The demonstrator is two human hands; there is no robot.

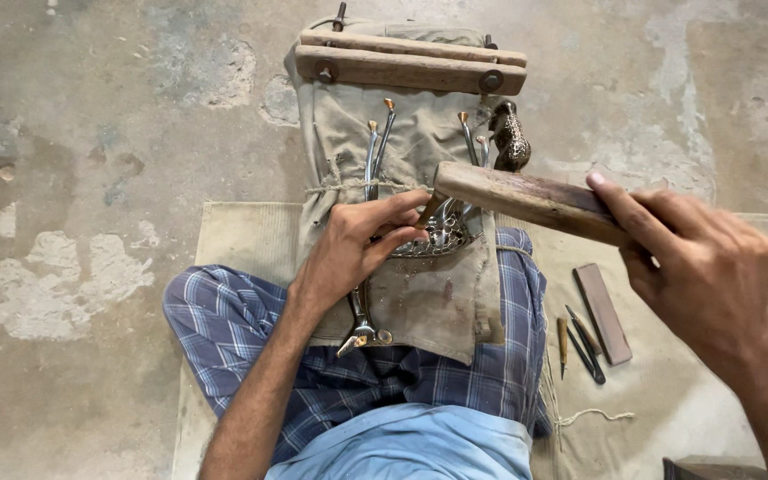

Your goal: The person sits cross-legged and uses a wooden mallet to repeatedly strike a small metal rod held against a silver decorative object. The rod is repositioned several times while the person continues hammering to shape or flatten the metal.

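Left hand [362,244] pinches a small chisel [429,212] between thumb and fingertips, tip set down on the silver openwork piece [442,236]. I see that piece lying on the canvas-wrapped block [420,293] across the lap, only partly visible behind the fingers.

Right hand [700,267] is clenched around the handle of a wooden mallet [526,197]. Mallet is held level; its squared end sits just over the chisel's upper end. I cannot tell whether the two touch.

Metal tools [377,147] with brass-coloured tips are tucked under a cord that runs around the canvas, just above the silver piece. A patterned metal knob [512,138] stands at the canvas's right edge. Pliers [362,327] lie on the canvas below the left wrist, jaws pointing toward the person.

Two wooden bars [411,60], bolted together, clamp the far end of the canvas.

Lap: blue checked cloth [233,324], light blue shirt [411,444] below it.

On the mat [668,409] to the right, under the right hand: a flat rectangular stone [604,311] and several slim hand tools [581,342] beside it. Bare patchy concrete floor [73,222] all round.
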